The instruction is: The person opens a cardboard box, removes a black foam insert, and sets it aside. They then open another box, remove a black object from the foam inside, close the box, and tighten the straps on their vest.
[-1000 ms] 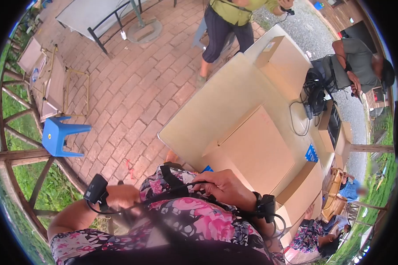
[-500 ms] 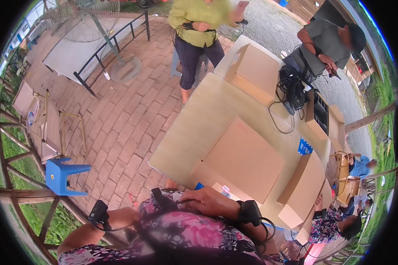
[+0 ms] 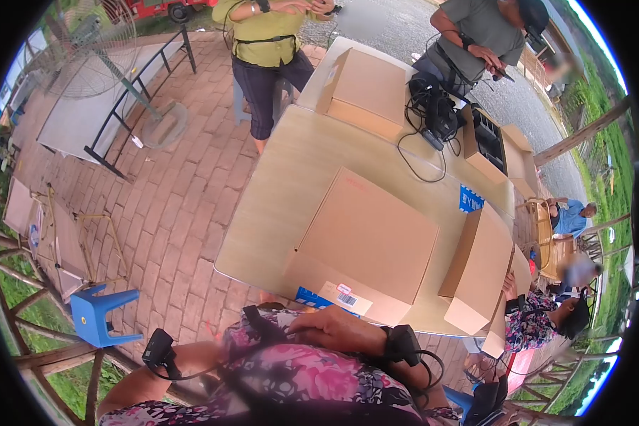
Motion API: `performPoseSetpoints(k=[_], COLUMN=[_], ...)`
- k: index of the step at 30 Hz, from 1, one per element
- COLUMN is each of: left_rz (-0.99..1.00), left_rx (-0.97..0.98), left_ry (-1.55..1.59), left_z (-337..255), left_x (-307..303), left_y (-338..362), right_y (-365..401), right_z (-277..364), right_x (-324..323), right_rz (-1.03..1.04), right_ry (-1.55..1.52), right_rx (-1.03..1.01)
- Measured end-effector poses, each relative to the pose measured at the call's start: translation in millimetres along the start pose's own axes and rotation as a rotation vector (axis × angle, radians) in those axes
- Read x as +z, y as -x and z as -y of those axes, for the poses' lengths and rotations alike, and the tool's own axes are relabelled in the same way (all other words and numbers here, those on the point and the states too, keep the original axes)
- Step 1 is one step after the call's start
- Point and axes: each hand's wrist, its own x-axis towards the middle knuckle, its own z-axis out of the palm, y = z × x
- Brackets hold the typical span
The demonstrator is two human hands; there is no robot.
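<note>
My right hand (image 3: 326, 326) lies across the front of a floral shirt (image 3: 312, 366), its fingers bent inward. Whatever it may grip is hidden. A black device (image 3: 402, 344) with a cable sits on that wrist. My left forearm (image 3: 199, 355) comes in from the lower left, with another black device (image 3: 160, 351) strapped on. The left hand itself is hidden behind the shirt and a blurred dark strap (image 3: 263, 323). Just beyond my right hand, a large closed cardboard box (image 3: 369, 241) with a white label (image 3: 344, 297) rests on the table (image 3: 255, 213).
Farther along stand another cardboard box (image 3: 369, 92), black cabled gear (image 3: 433, 113) and an open box (image 3: 485, 145). At right, an upright carton (image 3: 479, 270) has a person's hand (image 3: 509, 285) beside it. Two people stand at the far side. A blue stool (image 3: 103, 316) is at left.
My view has shifted, so the table, boxes and people appear farther left and higher. My arms keep nearly the same pose. The yellow-green-shirted person's hands are now together at chest height.
</note>
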Motion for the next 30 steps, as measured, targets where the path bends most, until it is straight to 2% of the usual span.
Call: performPoseSetpoints(k=[2, 4, 5, 6, 12, 17, 18, 19, 20, 23, 27, 30], left_rz=[0.046, 0.014, 0.077, 0.118, 0.163, 0.16, 0.117, -0.018, -0.015, 0.095, 0.183, 0.19], left_rx=[-0.039, 0.114, -0.05, -0.104, -0.05, 0.014, 0.088, 0.294, 0.291, 0.176, -0.335, -0.239], left_ry=[-0.11, 0.038, 0.057, 0.088, 0.149, 0.182, 0.187, 0.024, 0.028, -0.064, -0.312, -0.455], left_z=[-0.6, 8.6, 49.3, 69.5, 55.1, 93.8, 81.7, 4.4, -1.5, -11.7, -29.3, -59.7], left_x=[-0.5, 9.1, 30.3, 41.2, 38.0, 43.7, 38.1, 6.3, -2.1, -17.5, -39.4, -51.9], left_y=[-4.9, -6.4, -23.0, -29.3, -18.0, -27.9, -24.9, -0.7, -0.5, -5.2, -18.5, -37.5], right_y=[5.7, 11.8, 15.0, 18.5, 50.9, 95.3, 105.3, 115.4, 125.9, 158.0, 207.2, 227.5], right_z=[-1.3, 1.0, 1.7, -0.5, -27.8, -69.0, -74.5, -83.5, -89.0, -102.4, -120.1, -125.2], right_x=[-1.4, -5.1, -7.3, -8.8, -16.7, -15.6, -16.7, -14.4, -10.4, 2.6, 39.0, 63.0], right_rz=[-0.028, -0.037, -0.034, -0.05, -0.205, -0.463, -0.523, -0.592, -0.591, -0.827, -0.946, -0.987], right_ry=[0.024, 0.0, -0.024, -0.023, -0.124, -0.36, -0.427, -0.461, -0.465, -0.511, -0.578, -0.601], right_rx=[-0.036, 0.01, 0.054, 0.051, 0.198, 0.216, 0.238, 0.228, 0.231, 0.347, 0.466, 0.499])
